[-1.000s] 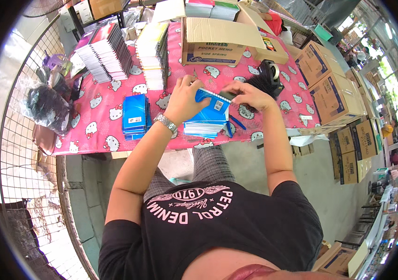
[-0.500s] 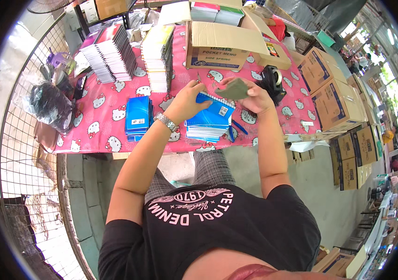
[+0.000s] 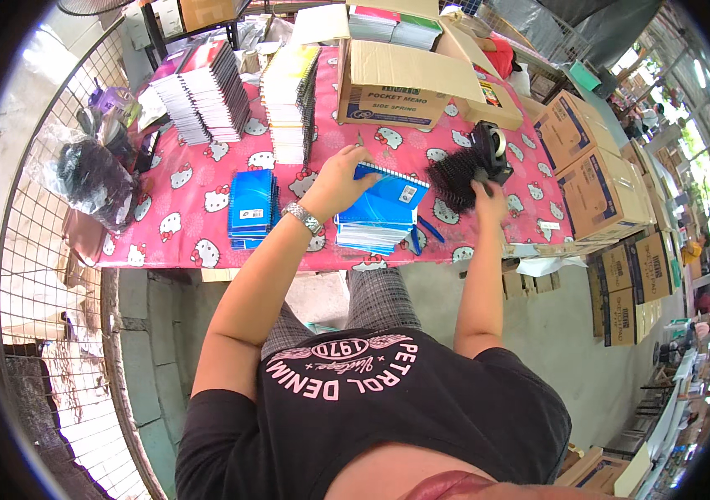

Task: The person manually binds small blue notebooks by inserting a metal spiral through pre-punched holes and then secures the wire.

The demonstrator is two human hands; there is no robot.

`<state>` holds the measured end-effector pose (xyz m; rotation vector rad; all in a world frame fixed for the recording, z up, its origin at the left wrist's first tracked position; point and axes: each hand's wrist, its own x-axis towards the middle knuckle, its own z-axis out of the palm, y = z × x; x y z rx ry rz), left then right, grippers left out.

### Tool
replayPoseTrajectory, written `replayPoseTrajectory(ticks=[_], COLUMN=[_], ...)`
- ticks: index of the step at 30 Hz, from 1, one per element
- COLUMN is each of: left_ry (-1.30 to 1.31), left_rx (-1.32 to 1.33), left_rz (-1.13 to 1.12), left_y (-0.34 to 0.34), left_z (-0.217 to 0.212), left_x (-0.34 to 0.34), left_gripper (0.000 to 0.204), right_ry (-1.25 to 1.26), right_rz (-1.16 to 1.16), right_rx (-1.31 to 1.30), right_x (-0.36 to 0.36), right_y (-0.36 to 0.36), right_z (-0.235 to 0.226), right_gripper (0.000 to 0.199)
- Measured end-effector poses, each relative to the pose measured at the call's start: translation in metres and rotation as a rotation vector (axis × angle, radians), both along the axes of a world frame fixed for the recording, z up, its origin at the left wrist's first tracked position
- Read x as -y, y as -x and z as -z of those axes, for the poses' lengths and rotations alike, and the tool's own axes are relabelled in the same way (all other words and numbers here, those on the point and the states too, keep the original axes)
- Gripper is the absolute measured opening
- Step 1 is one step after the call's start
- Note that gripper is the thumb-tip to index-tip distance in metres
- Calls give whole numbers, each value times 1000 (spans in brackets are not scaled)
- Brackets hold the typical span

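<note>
My left hand [image 3: 341, 182] grips the far left corner of a blue notebook [image 3: 382, 198], thumb on its cover and fingers over the edge. A row of punched holes or binding runs along the notebook's far edge. Beneath it is a stack of blue-covered notebooks [image 3: 374, 236]. At the right, my right hand [image 3: 489, 202] has its fingers closed at the edge of a heap of black spiral coils [image 3: 455, 179], beside the black tape dispenser [image 3: 492, 154]. Blue-handled pliers [image 3: 428, 233] lie just right of the stack.
Left of my forearm stands another blue notebook stack [image 3: 252, 210]. Taller stacks of spiral notebooks [image 3: 290, 108] rise behind. An open carton [image 3: 392, 87] sits at the back of the pink patterned table [image 3: 176, 225]. Cartons [image 3: 601, 187] are piled beyond the right edge.
My right hand has moved right and down to the black coils; the dark greenish sheet it held is no longer visible. My left hand stays on the notebook, which now lies slightly further right.
</note>
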<state>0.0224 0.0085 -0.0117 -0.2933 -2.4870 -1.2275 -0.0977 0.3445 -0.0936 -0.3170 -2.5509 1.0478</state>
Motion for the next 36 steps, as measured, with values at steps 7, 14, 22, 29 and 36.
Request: replayPoseTrajectory(ticks=[7, 14, 22, 29, 36], left_ry=[-133, -70, -220, -258, -204], left_rx=[61, -93, -3, 25, -88], left_rz=[-79, -149, -165, -143, -158], left_y=[3, -5, -13, -4, -8], left_z=[12, 22, 9, 27, 19], left_x=[-7, -10, -17, -9, -15], left_gripper=[26, 33, 38, 39, 29], right_ry=[-432, -329, -590, -471, -798], right_rz=[417, -904, -1171, -1227, -1126], right_rx=[-13, -496, 79, -101, 56], right_x=[-44, 109, 170, 163, 168], right_y=[-42, -77, -50, -49, -60], right_z=[83, -121, -169, -137, -143], right_gripper=[57, 51, 35, 40, 38])
